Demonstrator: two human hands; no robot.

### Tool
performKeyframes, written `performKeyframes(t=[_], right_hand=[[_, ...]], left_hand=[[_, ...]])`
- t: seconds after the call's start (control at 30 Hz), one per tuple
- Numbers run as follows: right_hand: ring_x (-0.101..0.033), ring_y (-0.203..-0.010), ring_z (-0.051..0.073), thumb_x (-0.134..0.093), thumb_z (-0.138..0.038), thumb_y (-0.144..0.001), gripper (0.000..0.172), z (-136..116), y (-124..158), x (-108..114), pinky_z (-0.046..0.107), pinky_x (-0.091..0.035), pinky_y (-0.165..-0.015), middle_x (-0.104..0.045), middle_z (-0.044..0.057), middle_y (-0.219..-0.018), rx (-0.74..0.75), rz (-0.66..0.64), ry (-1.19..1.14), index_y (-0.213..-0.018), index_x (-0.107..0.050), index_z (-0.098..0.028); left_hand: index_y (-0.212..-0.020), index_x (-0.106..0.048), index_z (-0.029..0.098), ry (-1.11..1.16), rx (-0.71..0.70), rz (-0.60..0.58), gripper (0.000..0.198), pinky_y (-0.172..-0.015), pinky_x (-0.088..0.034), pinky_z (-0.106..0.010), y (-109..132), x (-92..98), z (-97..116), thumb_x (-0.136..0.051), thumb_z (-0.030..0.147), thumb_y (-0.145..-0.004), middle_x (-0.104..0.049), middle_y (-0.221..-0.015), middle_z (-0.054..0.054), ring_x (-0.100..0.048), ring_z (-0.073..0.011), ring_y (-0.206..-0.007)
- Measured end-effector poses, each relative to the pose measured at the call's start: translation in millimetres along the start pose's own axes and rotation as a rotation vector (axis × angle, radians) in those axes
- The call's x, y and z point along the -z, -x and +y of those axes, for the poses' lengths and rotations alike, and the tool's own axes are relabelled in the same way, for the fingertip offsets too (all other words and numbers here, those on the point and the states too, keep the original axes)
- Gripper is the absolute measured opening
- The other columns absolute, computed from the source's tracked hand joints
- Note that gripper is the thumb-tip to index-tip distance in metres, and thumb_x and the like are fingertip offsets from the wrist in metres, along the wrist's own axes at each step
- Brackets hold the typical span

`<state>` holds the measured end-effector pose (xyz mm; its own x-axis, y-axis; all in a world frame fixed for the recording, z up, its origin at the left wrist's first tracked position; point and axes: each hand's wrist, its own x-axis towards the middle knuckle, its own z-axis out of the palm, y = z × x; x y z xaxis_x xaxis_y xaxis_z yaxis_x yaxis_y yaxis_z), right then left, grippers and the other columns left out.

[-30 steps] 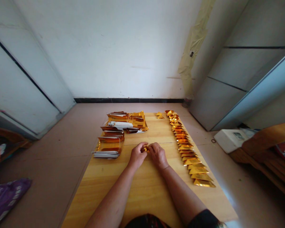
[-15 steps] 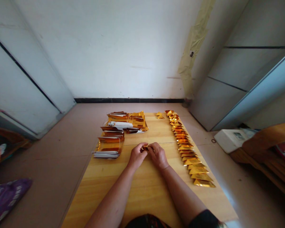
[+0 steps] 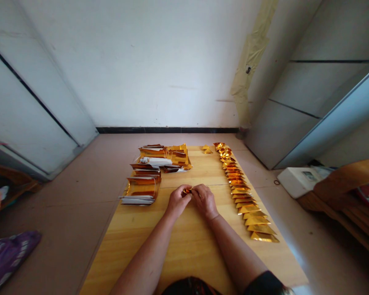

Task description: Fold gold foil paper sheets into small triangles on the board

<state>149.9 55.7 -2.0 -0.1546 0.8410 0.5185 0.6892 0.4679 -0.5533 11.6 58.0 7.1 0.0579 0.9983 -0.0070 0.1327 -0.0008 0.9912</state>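
Between my two hands is a small piece of gold foil paper [image 3: 187, 191], mostly covered by fingers. My left hand [image 3: 178, 199] pinches its left side, and my right hand [image 3: 204, 200] grips the right side. Both hands are just above the middle of the wooden table [image 3: 190, 233]. To the left lie stacks of gold foil sheets with white backs [image 3: 143, 186]. A long row of folded gold paper pieces [image 3: 241, 190] runs down the right side of the table.
More foil sheets [image 3: 180, 153] lie at the table's far left. A small folded gold piece [image 3: 206, 149] sits near the far edge. A white box [image 3: 295, 182] rests on wooden furniture at right; a purple bag [image 3: 14, 254] is on the left.
The foil piece between my fingers has turned slightly and shows a brighter gold face. My hands have barely shifted; the stacks and the row are unchanged.
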Motion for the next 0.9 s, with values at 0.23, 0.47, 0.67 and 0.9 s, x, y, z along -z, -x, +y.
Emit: performKeyframes(t=[0.23, 0.47, 0.67, 0.9], right_hand=[[-0.056, -0.072, 0.015, -0.043, -0.024, -0.09, 0.02, 4.4, 0.8, -6.1, 0.026, -0.043, -0.07, -0.061, 0.003, -0.074, -0.056, 0.016, -0.052, -0.078, -0.059, -0.021], [-0.056, -0.071, 0.015, -0.043, -0.024, -0.09, 0.021, 3.8, 1.3, -6.7, 0.025, -0.044, -0.068, -0.06, 0.003, -0.074, -0.08, 0.028, -0.098, -0.077, -0.059, -0.021], [-0.057, -0.073, 0.015, -0.044, -0.025, -0.09, 0.02, 2.6, 0.4, -4.0, 0.026, -0.045, -0.07, -0.061, 0.004, -0.076, -0.049, 0.018, -0.121, -0.081, -0.061, -0.021], [-0.057, -0.077, 0.016, -0.046, -0.026, -0.09, 0.018, 1.0, 0.9, -1.0, 0.027, -0.046, -0.072, -0.062, 0.005, -0.079, -0.02, 0.013, -0.145, -0.085, -0.062, -0.02]], left_hand=[[-0.083, -0.065, 0.016, -0.058, -0.028, -0.004, 0.023, -0.068, -0.047, -0.023, -1.1, -0.6, -0.9, -0.056, 0.013, -0.062, -0.068, -0.079, -0.001, -0.06, -0.0152, -0.074], [-0.083, -0.065, 0.017, -0.068, -0.021, 0.0, 0.025, -0.069, -0.047, -0.024, -0.5, -0.2, 0.7, -0.055, 0.013, -0.061, -0.068, -0.08, -0.001, -0.061, -0.0156, -0.075], [-0.085, -0.065, 0.016, -0.063, -0.016, -0.005, 0.024, -0.071, -0.047, -0.024, 0.0, 0.8, 2.5, -0.057, 0.016, -0.062, -0.068, -0.081, -0.002, -0.062, -0.0161, -0.076], [-0.085, -0.065, 0.016, -0.045, 0.001, 0.007, 0.025, -0.073, -0.048, -0.026, 0.9, 1.7, 8.5, -0.058, 0.016, -0.061, -0.069, -0.083, -0.003, -0.062, -0.0167, -0.077]])
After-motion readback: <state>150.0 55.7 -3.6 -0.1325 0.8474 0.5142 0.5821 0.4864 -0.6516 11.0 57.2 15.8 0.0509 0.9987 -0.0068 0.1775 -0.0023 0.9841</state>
